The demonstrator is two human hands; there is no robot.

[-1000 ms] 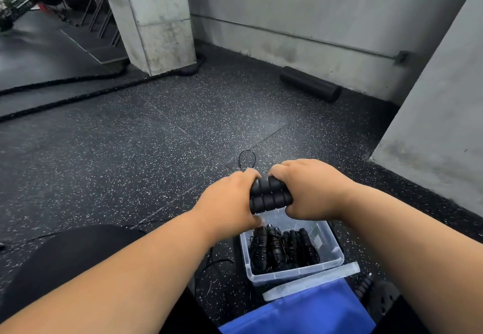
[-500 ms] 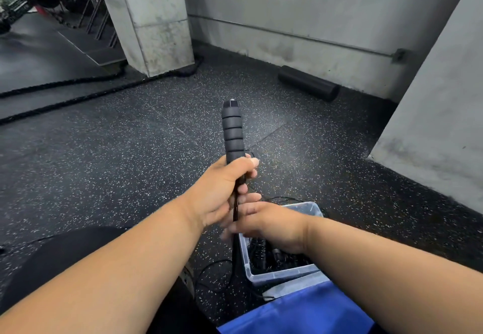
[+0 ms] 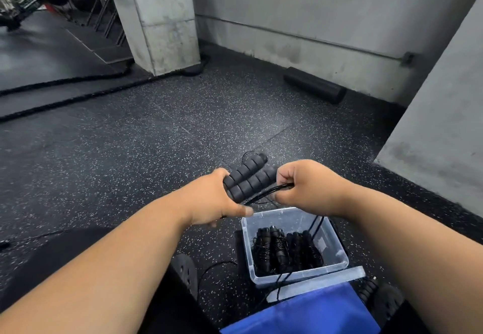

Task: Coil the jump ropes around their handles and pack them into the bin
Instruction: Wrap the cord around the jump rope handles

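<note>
My left hand [image 3: 214, 200] grips two black ribbed foam handles [image 3: 248, 181] side by side, pointing up and to the right. My right hand [image 3: 305, 187] pinches the thin black rope [image 3: 264, 194] just right of the handles; the rope hangs down past the bin's far rim. Below my hands stands a clear plastic bin [image 3: 337, 245] on the floor, holding several coiled jump ropes [image 3: 285, 250] with black handles. A loose loop of rope [image 3: 217, 271] lies on the floor left of the bin.
The bin's clear lid [image 3: 321, 282] lies at its near side, next to a blue cloth [image 3: 303, 315]. A black foam roller [image 3: 315, 88] rests by the far wall. Thick battle ropes [image 3: 78, 93] run around a concrete pillar [image 3: 159, 17]. A grey wall [image 3: 441, 124] rises on the right.
Half a second ago my left hand held the handles upright with my right hand low over the bin. Now the handles are tilted to the right and my right hand has risen, pinching the rope.
</note>
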